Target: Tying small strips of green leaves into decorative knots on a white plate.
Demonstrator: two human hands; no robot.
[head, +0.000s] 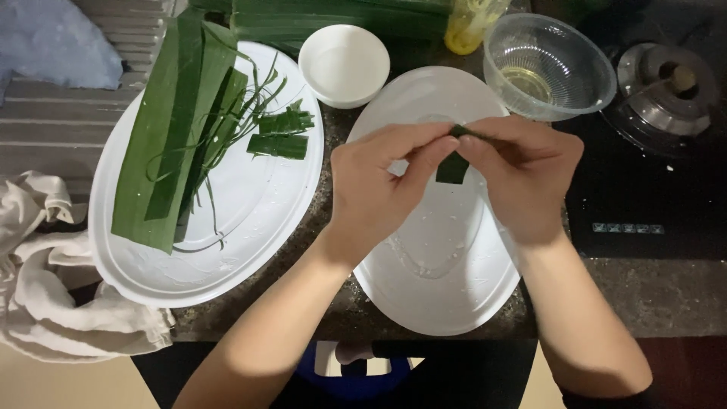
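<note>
A small strip of green leaf (453, 167) sits near frame centre, held above a white oval plate (439, 288). Both hands pinch its upper end: the left hand (379, 185) comes in from 7 o'clock with thumb and forefinger closed on the strip, and the right hand (522, 174) comes in from 5 o'clock, fingertips closed on the same upper end. The lower part of the strip hangs free between the two hands. The plate surface below is wet.

At 9 o'clock from the strip, a second, larger white oval plate (250, 250) lies on the dark speckled tabletop (644, 295). It carries long green leaves (170, 129) laid lengthwise, thin leaf strings (219, 151) and a few short cut leaf pieces (280, 136).

At 11 o'clock stands a small white bowl (344, 64); at 1 o'clock, a clear plastic bowl (549, 64) with a little yellowish liquid at its bottom. At 2 o'clock, a metal lid (666, 91) rests on a black cooktop (644, 197). A crumpled white cloth (53, 280) lies at far 8 o'clock, just beside the larger plate.
</note>
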